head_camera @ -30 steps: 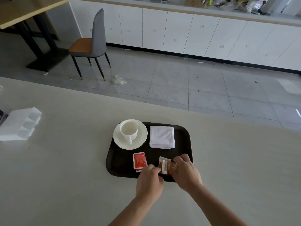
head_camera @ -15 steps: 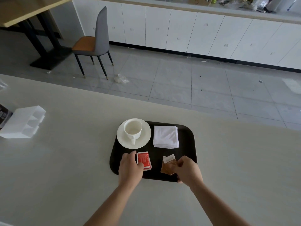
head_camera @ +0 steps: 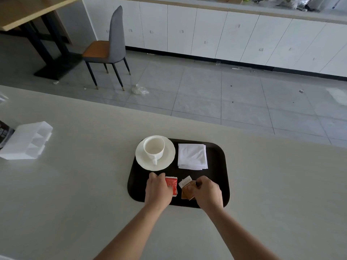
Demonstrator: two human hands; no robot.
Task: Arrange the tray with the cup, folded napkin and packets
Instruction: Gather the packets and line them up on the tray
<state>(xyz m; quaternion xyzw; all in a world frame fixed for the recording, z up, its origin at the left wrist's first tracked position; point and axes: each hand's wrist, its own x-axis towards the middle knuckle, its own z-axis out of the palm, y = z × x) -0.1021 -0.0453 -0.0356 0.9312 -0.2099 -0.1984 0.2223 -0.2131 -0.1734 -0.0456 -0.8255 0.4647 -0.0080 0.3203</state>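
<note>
Room: grey tiled floor, white cabinets [head_camera: 206,32] along the far wall, a grey chair [head_camera: 110,47] at far left.
Surface: pale counter [head_camera: 75,184] carrying a black tray [head_camera: 217,177] near its near edge.
Cup [head_camera: 154,149]: upright on a white saucer [head_camera: 167,160] at the tray's far-left corner, handle facing the near edge.
Napkin [head_camera: 192,156]: folded, white, flat at the tray's far-right side, just beside the saucer.
Red packets [head_camera: 172,185]: near edge of the tray, left of centre.
Brown packets [head_camera: 187,190]: just beside the red ones, slightly tilted.
Left hand [head_camera: 157,190]: fingers curled, touching the red packets' left side.
Right hand [head_camera: 207,192]: fingertips pinching the brown packets' right edge.
Far-left edge of counter: a white plastic holder [head_camera: 26,141].
</note>
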